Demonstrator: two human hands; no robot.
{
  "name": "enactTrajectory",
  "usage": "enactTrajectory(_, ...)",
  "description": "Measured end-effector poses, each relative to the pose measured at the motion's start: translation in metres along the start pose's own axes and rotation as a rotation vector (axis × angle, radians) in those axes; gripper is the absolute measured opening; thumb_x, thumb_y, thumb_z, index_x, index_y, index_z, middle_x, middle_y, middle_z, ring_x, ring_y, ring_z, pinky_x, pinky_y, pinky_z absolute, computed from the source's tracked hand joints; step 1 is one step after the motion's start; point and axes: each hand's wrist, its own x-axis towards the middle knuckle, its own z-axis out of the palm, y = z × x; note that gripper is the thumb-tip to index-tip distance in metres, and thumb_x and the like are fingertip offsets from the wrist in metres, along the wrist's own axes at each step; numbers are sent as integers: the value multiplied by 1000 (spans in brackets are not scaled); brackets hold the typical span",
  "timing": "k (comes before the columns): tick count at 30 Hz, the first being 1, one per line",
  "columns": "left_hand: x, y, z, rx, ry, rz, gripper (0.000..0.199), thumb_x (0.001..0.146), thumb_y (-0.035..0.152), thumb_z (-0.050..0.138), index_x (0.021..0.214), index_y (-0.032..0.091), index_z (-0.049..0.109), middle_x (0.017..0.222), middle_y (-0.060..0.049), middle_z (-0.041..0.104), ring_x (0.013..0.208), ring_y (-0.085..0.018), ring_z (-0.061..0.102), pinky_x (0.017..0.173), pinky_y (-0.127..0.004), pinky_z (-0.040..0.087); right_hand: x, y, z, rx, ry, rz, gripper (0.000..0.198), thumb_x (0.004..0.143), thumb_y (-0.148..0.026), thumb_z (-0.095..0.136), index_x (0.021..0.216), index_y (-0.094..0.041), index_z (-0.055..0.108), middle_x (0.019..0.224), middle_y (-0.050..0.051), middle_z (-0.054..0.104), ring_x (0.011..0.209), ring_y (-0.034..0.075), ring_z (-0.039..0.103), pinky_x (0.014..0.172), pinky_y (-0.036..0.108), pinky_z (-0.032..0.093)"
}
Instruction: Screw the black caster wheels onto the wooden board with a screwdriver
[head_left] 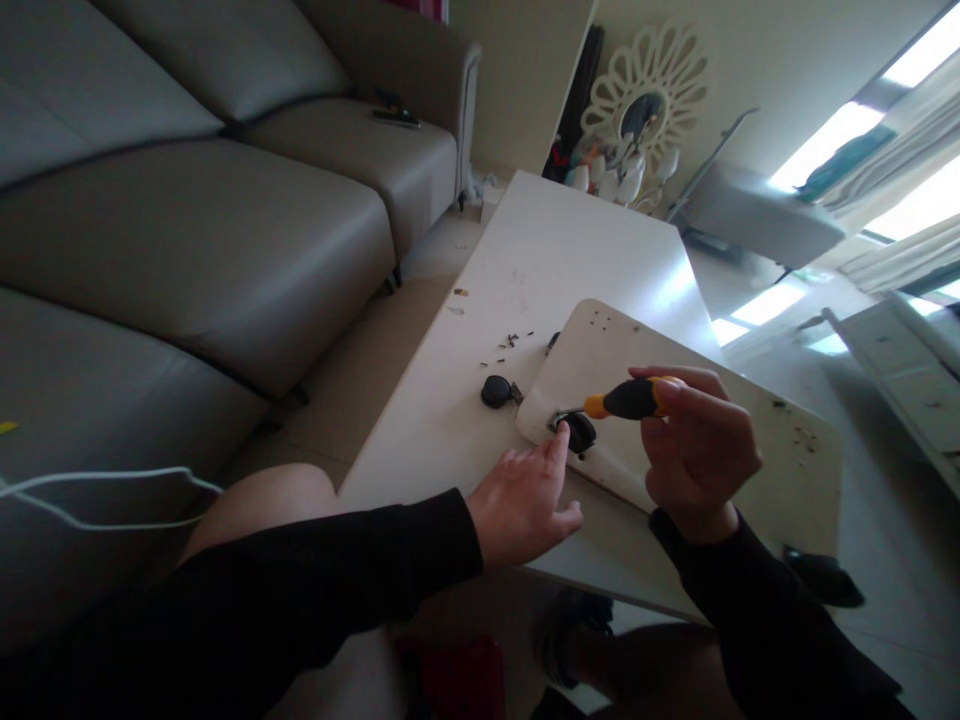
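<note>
My right hand point(701, 445) is closed around the yellow and black handle of a screwdriver point(634, 398). Its shaft points left, with the tip at the metal mounting plate of a black caster wheel point(581, 433). That caster sits near the left end of a pale board with rounded corners point(675, 370). My left hand point(529, 495) presses its stretched index finger on the caster's mount, thumb held apart. A second black caster point(496, 391) lies loose on the white table point(420, 430), beside the board's corner. Several small dark screws point(511, 342) are scattered beyond it.
A grey sofa point(187, 230) runs along the left, with a dark flat object point(396, 118) on its seat. The board overhangs the table's near right side, where another black caster point(825, 578) shows. A white cable point(97, 475) loops at lower left.
</note>
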Motion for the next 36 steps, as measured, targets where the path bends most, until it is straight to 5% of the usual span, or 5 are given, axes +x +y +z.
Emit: enactTrajectory(36,1,-3,5,31,0,18,88,93,38,56,163,3,15,133,-19,65,122,-30,62,109,-47,47,0,2,0,11,2,-8,57,82,-10,67,133,-36,65,120,3,74,103,24,74,71,41,63)
